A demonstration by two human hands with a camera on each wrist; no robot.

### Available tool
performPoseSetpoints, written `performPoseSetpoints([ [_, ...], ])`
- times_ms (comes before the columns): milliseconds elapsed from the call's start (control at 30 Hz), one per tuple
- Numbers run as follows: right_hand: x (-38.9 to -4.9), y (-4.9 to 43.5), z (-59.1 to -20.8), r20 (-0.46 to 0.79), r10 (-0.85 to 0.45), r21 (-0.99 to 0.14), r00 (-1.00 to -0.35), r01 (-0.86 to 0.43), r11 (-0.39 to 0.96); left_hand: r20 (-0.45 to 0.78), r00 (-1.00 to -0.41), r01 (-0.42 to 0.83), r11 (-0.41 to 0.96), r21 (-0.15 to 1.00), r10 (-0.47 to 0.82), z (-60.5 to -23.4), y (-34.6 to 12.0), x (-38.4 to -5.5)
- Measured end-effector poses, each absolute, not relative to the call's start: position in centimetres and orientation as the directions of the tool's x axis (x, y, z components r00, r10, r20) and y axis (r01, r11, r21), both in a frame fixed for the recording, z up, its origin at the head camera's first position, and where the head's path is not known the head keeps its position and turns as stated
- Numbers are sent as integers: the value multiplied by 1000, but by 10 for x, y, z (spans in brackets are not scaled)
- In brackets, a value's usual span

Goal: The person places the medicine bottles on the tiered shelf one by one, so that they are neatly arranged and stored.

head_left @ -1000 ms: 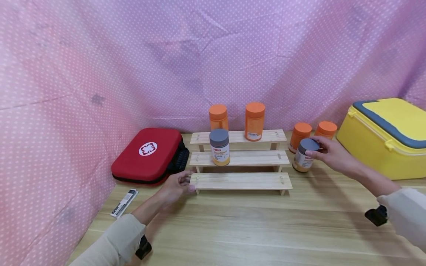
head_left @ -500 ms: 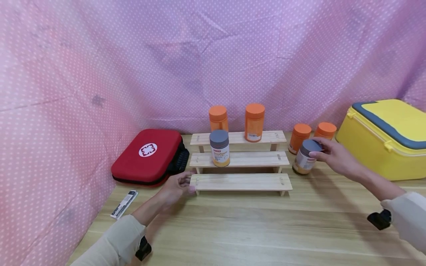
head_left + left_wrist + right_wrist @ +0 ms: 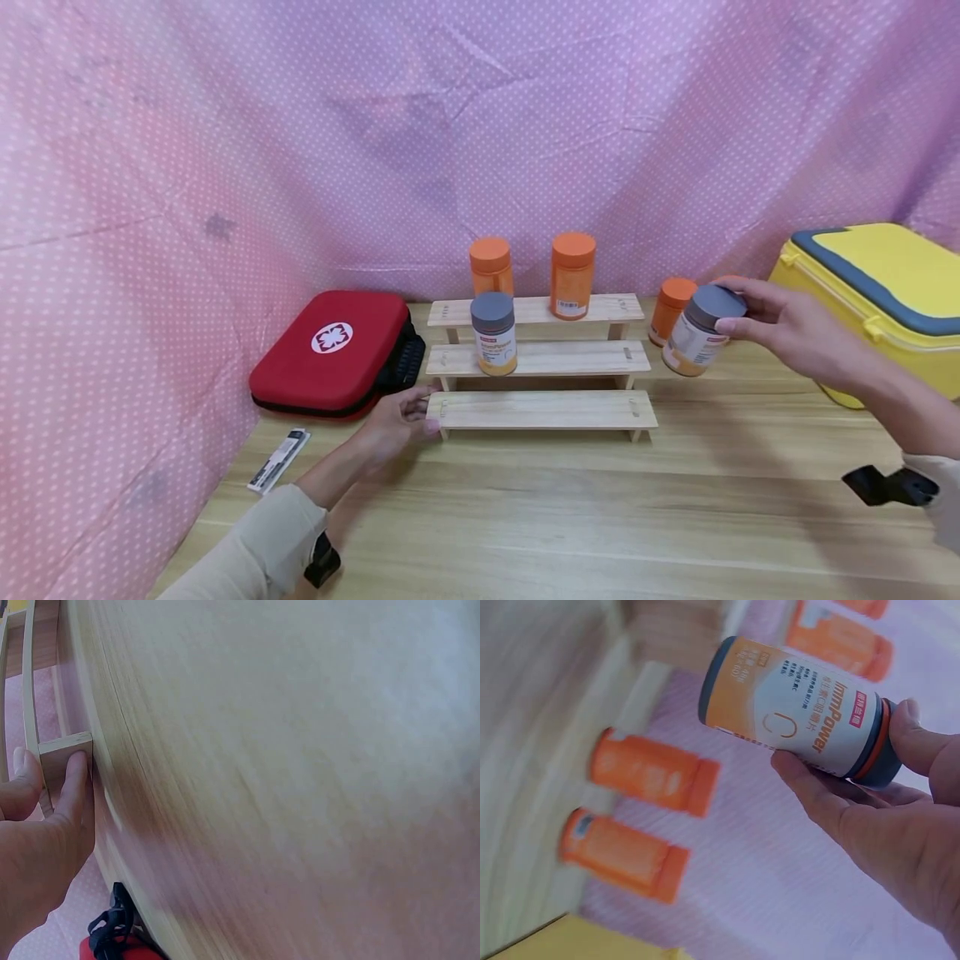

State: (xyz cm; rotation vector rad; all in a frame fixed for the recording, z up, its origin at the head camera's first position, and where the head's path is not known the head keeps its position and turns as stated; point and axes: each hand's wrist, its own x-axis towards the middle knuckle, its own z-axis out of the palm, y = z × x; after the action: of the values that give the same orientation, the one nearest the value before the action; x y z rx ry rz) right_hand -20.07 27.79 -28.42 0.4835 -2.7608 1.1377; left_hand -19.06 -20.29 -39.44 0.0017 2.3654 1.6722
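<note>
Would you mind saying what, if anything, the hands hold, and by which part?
The right hand holds a jar by its lid and side. The left hand touches the stand at its left end; whether it grips is unclear.

Okay, so the right hand (image 3: 795, 329) is picking up the gray-lidded jar (image 3: 693, 340) at the right of the frame. A second ago it was down on the table (image 3: 525, 508), and now it's hanging clear of the wood, leaning further over with its lid toward the right edge, and looking a bit bigger. The right-hand orange jar (image 3: 622, 859) behind it is getting blocked, only a sliver of lid showing. The forearm (image 3: 900, 408) is covering more of the yellow box (image 3: 892, 300), and the black wrist camera (image 3: 888, 486) is shifting rightward.
</note>
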Motion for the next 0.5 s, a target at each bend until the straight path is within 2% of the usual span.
performPoseSetpoints([
  [233, -197, 246, -262, 258, -271, -640, -927, -374, 671, -193, -971, -136, 339, 931, 140, -395, -203, -189],
  [500, -208, 205, -255, 264, -356, -704, -896, -431, 564, -191, -970, -131, 336, 933, 152, -395, -204, -190],
])
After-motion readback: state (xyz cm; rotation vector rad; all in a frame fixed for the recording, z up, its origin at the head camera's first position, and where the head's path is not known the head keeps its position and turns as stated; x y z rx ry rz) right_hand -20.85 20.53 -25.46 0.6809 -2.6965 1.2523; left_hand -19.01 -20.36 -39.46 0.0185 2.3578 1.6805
